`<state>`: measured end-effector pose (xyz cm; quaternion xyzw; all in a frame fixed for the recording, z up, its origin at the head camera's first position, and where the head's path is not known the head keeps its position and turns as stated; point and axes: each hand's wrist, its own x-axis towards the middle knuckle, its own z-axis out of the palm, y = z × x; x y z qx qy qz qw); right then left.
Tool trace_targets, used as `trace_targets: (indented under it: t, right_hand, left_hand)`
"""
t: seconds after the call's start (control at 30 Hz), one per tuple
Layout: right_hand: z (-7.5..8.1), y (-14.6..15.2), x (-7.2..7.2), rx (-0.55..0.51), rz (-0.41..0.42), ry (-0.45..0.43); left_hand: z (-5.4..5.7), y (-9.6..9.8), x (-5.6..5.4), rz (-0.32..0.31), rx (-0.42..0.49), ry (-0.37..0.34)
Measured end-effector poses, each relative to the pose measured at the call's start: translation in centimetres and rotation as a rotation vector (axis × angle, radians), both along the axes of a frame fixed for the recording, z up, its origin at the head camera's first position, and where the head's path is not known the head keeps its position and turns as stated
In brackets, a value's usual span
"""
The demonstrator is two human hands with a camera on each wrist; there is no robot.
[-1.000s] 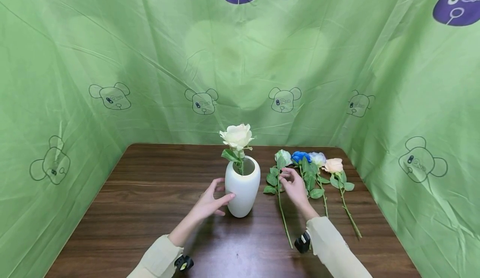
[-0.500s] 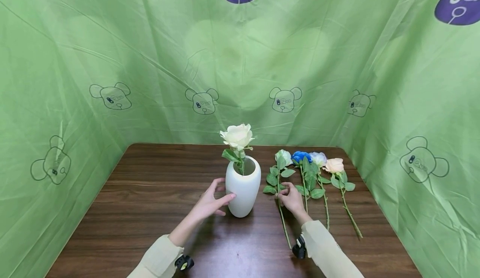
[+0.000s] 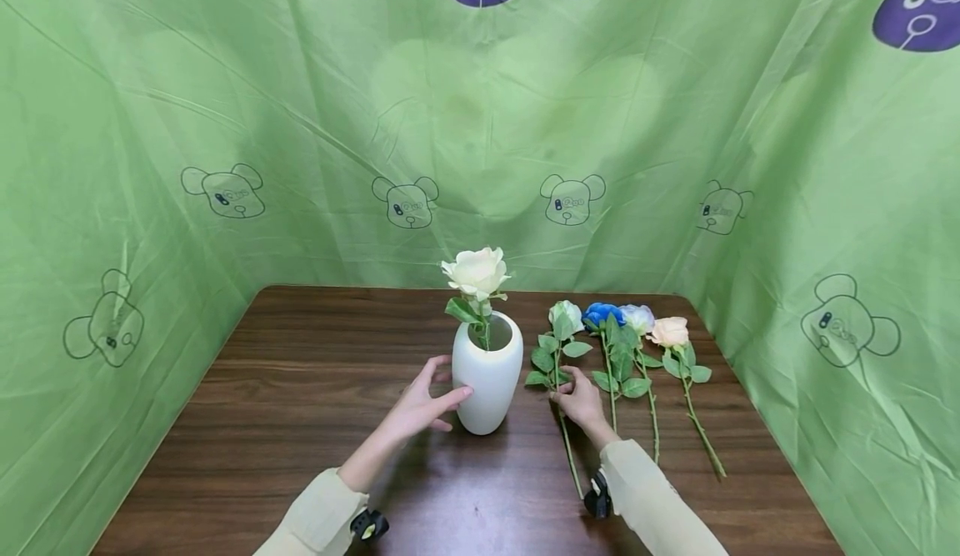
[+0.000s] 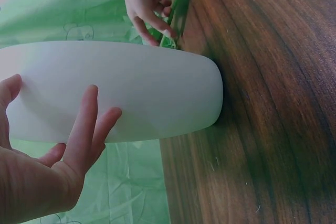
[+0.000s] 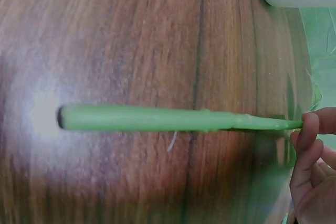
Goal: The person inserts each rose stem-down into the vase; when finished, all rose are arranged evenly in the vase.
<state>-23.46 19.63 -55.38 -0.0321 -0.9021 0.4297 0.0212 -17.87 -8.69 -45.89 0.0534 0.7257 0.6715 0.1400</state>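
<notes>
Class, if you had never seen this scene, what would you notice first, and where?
The white rose in the white vase, near the middle of the table, stands out first, with the left hand at the vase's side. Next comes the blue flower, lying among paler ones to the right, where the right hand pinches the stem of the pale green rose.

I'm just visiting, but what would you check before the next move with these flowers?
1. Vase upright on the table: ok.
2. Left-hand grip steadying the vase: ok, fingers and thumb touch its side.
3. Right-hand grip pinching the pale green rose by its stem: ok.
4. Room beside the white rose in the vase mouth: ok, part looks open.
5. Pale green rose above the vase: not ok, it is off to the right.
6. Stem lifted fully clear: cannot tell.
</notes>
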Motion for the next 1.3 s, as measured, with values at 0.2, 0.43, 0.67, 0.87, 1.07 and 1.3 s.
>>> trace_targets:
  t: [0.2, 0.43, 0.67, 0.87, 1.07, 1.3]
  right_hand:
    - [0.6, 0.3, 0.1, -0.108, -0.001, 0.013]
    - [1.7, 0.2, 0.5, -0.310, 0.012, 0.024]
    - [2.7, 0.1, 0.9, -0.404, 0.029, 0.047]
    - [3.7, -0.1, 1.2, -0.464, 0.059, 0.114]
    - [3.2, -0.1, 0.7, -0.593, 0.132, 0.284]
    - [6.6, -0.7, 1.4, -0.701, 0.149, 0.392]
  left_hand:
    - [-0.1, 0.0, -0.1, 0.001, -0.006, 0.001]
    - [-0.1, 0.0, -0.1, -0.005, -0.010, -0.004]
    - [-0.1, 0.0, -0.1, -0.015, -0.012, -0.008]
    - [-0.1, 0.0, -0.1, -0.010, -0.013, -0.007]
    - [-0.2, 0.0, -0.1, -0.008, -0.013, -0.007]
    - [-0.2, 0.0, -0.2, -0.009, -0.014, -0.009]
